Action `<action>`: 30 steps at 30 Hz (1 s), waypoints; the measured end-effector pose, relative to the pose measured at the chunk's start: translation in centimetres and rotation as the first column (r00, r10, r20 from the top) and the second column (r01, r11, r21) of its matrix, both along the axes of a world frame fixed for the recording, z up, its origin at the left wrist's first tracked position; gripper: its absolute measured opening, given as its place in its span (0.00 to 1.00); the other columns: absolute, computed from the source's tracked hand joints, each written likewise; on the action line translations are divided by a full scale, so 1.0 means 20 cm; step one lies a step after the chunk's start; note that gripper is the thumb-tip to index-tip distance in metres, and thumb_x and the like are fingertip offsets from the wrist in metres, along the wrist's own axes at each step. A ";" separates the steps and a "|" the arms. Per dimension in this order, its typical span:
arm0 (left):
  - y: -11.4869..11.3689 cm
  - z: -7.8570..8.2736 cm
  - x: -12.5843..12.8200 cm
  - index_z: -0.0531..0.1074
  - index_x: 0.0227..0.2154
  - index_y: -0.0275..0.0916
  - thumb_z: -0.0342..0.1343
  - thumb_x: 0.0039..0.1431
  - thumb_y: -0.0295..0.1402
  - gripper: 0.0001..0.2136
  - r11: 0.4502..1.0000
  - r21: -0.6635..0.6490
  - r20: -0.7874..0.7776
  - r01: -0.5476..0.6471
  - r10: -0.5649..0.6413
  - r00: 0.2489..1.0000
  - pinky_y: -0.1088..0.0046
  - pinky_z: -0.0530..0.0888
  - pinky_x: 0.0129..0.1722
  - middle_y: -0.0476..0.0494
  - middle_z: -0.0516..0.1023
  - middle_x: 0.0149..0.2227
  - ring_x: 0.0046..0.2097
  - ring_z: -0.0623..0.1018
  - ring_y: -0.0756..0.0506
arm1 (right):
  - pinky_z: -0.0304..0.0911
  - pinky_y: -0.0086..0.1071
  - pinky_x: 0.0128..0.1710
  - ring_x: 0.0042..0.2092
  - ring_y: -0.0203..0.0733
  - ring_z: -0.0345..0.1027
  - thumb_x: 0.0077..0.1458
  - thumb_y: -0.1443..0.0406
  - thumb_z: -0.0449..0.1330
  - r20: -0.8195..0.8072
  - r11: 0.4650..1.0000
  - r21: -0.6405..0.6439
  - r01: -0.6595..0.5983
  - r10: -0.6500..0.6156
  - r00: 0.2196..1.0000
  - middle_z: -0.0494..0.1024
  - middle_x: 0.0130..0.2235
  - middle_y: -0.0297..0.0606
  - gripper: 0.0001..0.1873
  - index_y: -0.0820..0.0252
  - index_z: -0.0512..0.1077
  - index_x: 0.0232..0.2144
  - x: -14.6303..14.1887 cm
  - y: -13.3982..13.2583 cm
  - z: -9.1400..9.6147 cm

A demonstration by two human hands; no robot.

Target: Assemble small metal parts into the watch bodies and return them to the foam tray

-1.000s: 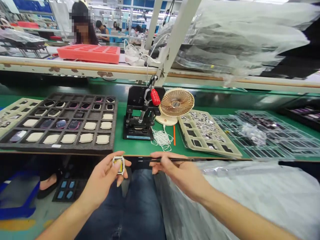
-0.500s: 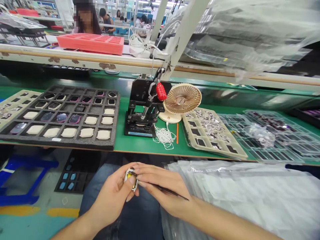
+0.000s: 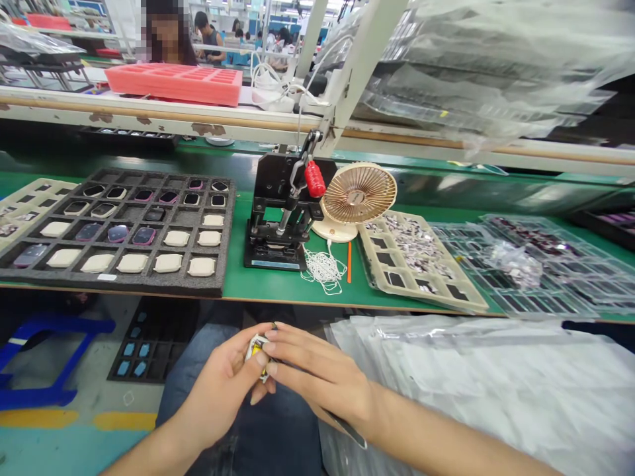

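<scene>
Over my lap, my left hand (image 3: pixel 225 383) grips a small white square casing (image 3: pixel 256 345) with a yellow inside. My right hand (image 3: pixel 317 377) meets it, fingertips pressed on the casing, and also holds thin dark tweezers (image 3: pixel 347 430) that run back under the palm. Both hands are below the front edge of the green bench (image 3: pixel 278 287).
A black foam tray (image 3: pixel 225 244) of white and dark casings lies at the left. A black hand press with a red knob (image 3: pixel 282 218), a small beige fan (image 3: pixel 358 195), a white cord coil (image 3: pixel 323 270), a beige parts tray (image 3: pixel 417 264) and clear blister trays (image 3: pixel 546 271) stand on the bench. Plastic sheeting (image 3: pixel 496 390) covers the right.
My hands came together over my lap. The right hand moved left onto the casing, and the tweezers swung back beneath the palm. The casing has dropped lower, away from the bench edge.
</scene>
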State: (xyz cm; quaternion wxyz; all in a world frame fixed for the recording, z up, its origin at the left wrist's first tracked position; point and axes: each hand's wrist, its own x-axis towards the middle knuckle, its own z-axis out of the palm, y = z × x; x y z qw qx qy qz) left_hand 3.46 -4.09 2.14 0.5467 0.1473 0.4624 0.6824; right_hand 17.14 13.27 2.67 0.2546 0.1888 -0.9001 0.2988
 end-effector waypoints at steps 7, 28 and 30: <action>0.00 0.00 -0.02 0.79 0.57 0.37 0.62 0.68 0.36 0.17 0.995 0.095 0.264 0.005 -0.030 0.964 0.72 0.70 0.32 0.37 0.79 0.39 0.38 0.78 0.45 | 0.65 0.55 0.69 0.67 0.51 0.69 0.72 0.72 0.56 -0.055 0.999 -0.038 0.023 -0.025 0.998 0.79 0.60 0.52 0.24 0.62 0.67 0.67 -0.01 0.01 0.05; 0.22 -0.10 -0.03 0.80 0.52 0.32 0.69 0.60 0.28 0.17 0.998 0.032 0.409 -0.059 0.040 0.912 0.71 0.72 0.35 0.24 0.81 0.53 0.39 0.80 0.45 | 0.72 0.43 0.53 0.49 0.47 0.77 0.73 0.58 0.54 0.243 0.758 -0.306 0.575 -0.522 0.818 0.83 0.45 0.44 0.15 0.57 0.78 0.39 -0.04 0.28 0.14; 0.24 -0.10 -0.02 0.80 0.51 0.33 0.69 0.60 0.28 0.17 0.996 0.035 0.390 -0.086 0.065 0.919 0.71 0.73 0.35 0.28 0.83 0.50 0.39 0.80 0.45 | 0.72 0.39 0.46 0.44 0.45 0.77 0.73 0.59 0.52 0.347 0.818 -0.210 0.536 -0.450 0.823 0.82 0.43 0.43 0.14 0.58 0.76 0.43 -0.02 0.21 0.13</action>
